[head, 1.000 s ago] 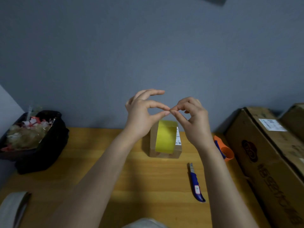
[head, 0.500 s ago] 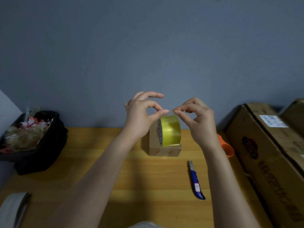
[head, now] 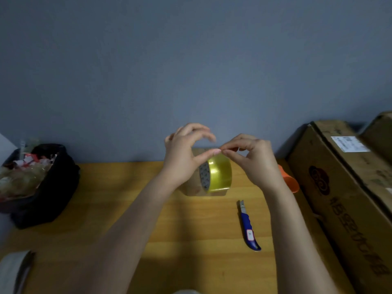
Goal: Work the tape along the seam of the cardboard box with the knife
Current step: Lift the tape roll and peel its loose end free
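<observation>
A small cardboard box (head: 192, 188) stands on the wooden table near the wall. A roll of yellow tape (head: 219, 174) hangs in front of it, its grey core facing left. My right hand (head: 253, 160) pinches thumb and forefinger together at the top edge of the roll. My left hand (head: 182, 158) is beside it, thumb tip touching that same spot, forefinger curled above and apart from the thumb. A blue utility knife (head: 248, 227) lies on the table to the right of the box, blade end pointing away from me, in neither hand.
A black bin (head: 45, 194) full of tape and paper scraps sits at the left. Large cardboard boxes (head: 343, 198) lie along the right edge, with an orange object (head: 289, 180) beside them. Another tape roll (head: 14, 271) shows at the lower left.
The yellow roll has turned, so its core now shows on the left. Both hands have sunk slightly toward the box. My left forefinger has lifted off the thumb.
</observation>
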